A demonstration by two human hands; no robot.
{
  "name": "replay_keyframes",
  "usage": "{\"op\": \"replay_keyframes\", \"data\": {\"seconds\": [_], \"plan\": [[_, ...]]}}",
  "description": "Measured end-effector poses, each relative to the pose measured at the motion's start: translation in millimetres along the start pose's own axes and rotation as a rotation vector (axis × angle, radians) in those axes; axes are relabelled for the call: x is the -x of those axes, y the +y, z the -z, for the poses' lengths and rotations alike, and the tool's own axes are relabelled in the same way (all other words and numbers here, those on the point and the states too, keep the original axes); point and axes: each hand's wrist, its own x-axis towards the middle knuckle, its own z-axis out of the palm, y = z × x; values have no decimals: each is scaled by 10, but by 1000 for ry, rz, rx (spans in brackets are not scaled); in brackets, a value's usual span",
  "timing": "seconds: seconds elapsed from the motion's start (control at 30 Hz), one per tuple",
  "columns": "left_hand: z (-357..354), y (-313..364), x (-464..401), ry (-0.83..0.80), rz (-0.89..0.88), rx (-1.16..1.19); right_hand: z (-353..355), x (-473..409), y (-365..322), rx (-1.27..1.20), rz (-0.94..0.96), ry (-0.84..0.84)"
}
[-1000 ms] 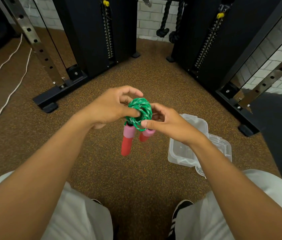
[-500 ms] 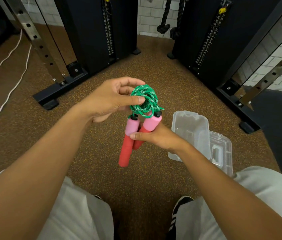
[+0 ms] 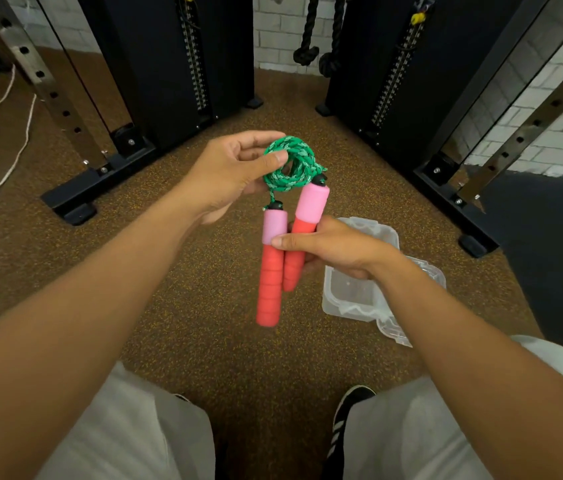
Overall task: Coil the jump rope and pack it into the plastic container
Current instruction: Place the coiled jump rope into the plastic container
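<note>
I am standing in a gym. Two black weight-stack towers [image 3: 183, 60] rise ahead of me, each with a yellow selector pin [image 3: 418, 18], and perforated steel rack uprights [image 3: 41, 77] flank them. Thick battle ropes [image 3: 309, 32] hang against the white brick wall [image 3: 280, 26], and speckled brown rubber flooring [image 3: 204, 271] lies underfoot.

Seen from above: left hand [image 3: 230, 168] pinching a tight green rope coil [image 3: 290, 164] between thumb and fingers. Right hand [image 3: 333, 249] closed around two pink-and-red handles [image 3: 275, 268], both hanging below the coil, side by side and touching, the nearer one reaching lower. Beneath the right wrist, resting on speckled brown floor [image 3: 186, 289], a clear plastic container [image 3: 352, 296], open, its lid [image 3: 425, 268] just beside it. Beyond, black gym machine frames [image 3: 176, 64] against a white brick wall [image 3: 276, 26].
</note>
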Motion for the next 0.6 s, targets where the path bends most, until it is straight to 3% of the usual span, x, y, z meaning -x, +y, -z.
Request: {"op": "replay_keyframes", "data": {"seconds": [0.37, 0.6], "plan": [[-934, -325, -861, -98, -54, 1, 1178, -48, 272, -55, -216, 17], [-1342, -918, -1442, -135, 25, 53, 1782, -206, 771, -58, -316, 24]]}}
